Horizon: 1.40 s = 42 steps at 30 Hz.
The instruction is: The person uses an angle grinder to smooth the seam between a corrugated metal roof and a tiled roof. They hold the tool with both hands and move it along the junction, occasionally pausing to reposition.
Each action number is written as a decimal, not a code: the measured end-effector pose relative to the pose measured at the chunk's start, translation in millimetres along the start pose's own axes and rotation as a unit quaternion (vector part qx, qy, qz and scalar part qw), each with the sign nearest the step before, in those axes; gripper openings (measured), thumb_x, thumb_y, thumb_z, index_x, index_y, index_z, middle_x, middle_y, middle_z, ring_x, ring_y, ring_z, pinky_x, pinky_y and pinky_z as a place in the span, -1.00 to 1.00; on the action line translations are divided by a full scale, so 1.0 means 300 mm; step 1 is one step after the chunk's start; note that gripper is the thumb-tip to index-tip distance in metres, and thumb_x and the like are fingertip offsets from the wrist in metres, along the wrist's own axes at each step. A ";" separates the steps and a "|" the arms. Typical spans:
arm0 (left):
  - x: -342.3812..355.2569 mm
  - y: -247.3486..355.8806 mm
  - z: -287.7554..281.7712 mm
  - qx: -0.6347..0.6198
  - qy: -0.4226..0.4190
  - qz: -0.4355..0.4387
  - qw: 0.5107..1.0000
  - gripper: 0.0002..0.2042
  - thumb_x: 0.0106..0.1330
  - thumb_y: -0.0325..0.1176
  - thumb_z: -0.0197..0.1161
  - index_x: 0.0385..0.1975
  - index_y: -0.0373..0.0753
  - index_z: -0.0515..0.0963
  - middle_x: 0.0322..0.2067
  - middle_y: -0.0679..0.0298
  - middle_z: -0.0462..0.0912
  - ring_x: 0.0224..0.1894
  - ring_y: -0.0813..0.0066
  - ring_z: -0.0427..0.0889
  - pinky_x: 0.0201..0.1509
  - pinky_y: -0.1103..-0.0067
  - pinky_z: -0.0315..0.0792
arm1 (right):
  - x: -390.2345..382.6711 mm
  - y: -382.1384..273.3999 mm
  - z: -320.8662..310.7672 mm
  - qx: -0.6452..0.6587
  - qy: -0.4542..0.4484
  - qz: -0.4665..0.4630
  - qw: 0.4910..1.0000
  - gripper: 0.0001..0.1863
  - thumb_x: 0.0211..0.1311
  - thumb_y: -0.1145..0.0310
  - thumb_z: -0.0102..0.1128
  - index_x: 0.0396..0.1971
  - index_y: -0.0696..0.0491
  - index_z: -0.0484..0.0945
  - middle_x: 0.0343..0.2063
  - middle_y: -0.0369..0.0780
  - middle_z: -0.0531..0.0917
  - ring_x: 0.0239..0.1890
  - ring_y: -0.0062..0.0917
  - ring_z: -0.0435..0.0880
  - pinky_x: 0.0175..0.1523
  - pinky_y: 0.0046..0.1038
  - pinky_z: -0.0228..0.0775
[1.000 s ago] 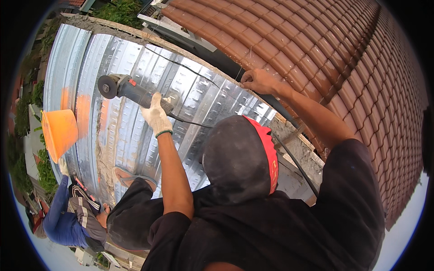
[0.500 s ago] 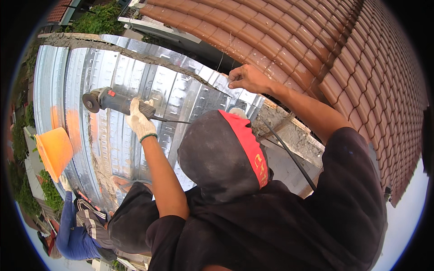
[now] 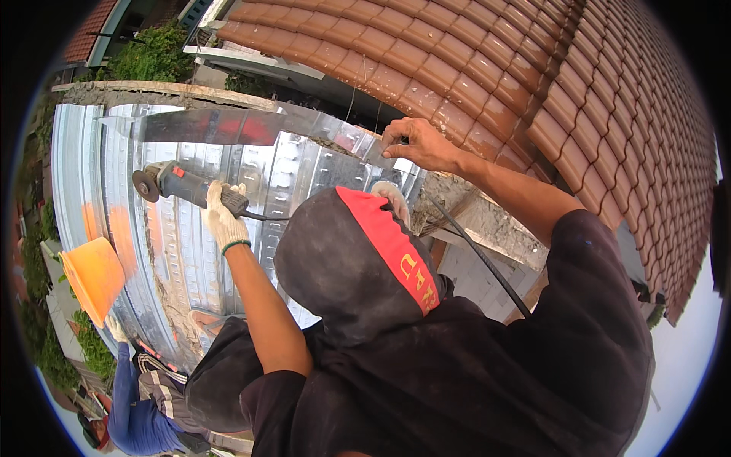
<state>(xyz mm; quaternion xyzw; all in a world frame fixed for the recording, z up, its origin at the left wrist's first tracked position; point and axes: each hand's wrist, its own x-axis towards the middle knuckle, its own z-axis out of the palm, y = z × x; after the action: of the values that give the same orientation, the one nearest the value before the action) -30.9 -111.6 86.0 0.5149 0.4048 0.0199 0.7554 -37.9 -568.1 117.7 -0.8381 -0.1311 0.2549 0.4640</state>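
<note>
My left hand (image 3: 219,209), in a cream knitted glove, grips the rear of a blue-grey angle grinder (image 3: 184,184). Its round disc faces left above the ribbed metal sheets (image 3: 259,183). A black cord trails from the grinder toward my right knee (image 3: 324,266), covered in dark cloth with a red band. At the upper right, my bare right hand (image 3: 422,145) has its fingers curled at the end of a long metal strip (image 3: 205,126); the exact contact is partly hidden. Another cream glove (image 3: 391,198) shows just beyond that knee.
Brown roof tiles (image 3: 487,84) slope away at the right. A rough mortar ledge (image 3: 137,95) runs along the far edge. A co-worker in blue sleeves (image 3: 137,407) is at the lower left, one gloved hand by an orange tub (image 3: 95,278). A dark hose (image 3: 487,263) crosses behind my right knee.
The metal strip has swung nearer across the sheets and now reflects dark and red. My left hand still holds the grinder. The view has shifted slightly.
</note>
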 end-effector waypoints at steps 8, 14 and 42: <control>0.002 -0.005 0.005 0.007 0.007 0.001 1.000 -0.82 0.50 -0.43 0.39 -0.10 -0.37 0.55 -0.29 0.13 0.59 -0.33 0.26 0.67 -0.14 0.21 0.80 | 0.062 -0.015 0.060 -0.060 0.044 0.054 0.996 -0.82 0.33 0.15 0.43 -0.26 -0.07 0.79 -0.31 -0.26 0.82 -0.05 -0.27 0.76 0.28 -0.12 0.32; 0.003 -0.005 0.017 0.002 -0.015 -0.004 1.000 -0.82 0.49 -0.42 0.40 -0.12 -0.38 0.56 -0.29 0.14 0.59 -0.31 0.27 0.68 -0.13 0.22 0.82 | 0.235 0.035 0.129 -0.130 0.011 0.137 0.982 -0.75 0.30 0.10 0.44 -0.20 -0.05 0.81 -0.29 -0.19 0.85 -0.04 -0.23 0.80 0.26 -0.11 0.29; -0.002 0.007 0.008 -0.011 -0.008 -0.004 1.000 -0.79 0.45 -0.48 0.40 -0.05 -0.36 0.52 -0.28 0.13 0.60 -0.36 0.23 0.69 -0.19 0.21 0.79 | 0.047 0.098 0.056 -0.219 -0.084 0.029 0.972 -0.54 0.36 -0.03 0.47 -0.04 0.05 0.67 -0.12 -0.14 0.74 0.16 -0.10 0.69 0.21 -0.06 0.56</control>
<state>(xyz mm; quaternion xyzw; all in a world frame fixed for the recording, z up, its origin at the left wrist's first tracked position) -28.8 -112.6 88.4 0.5053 0.4009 0.0169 0.7640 -35.8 -565.4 81.2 -0.8982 -0.1981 0.3032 0.2491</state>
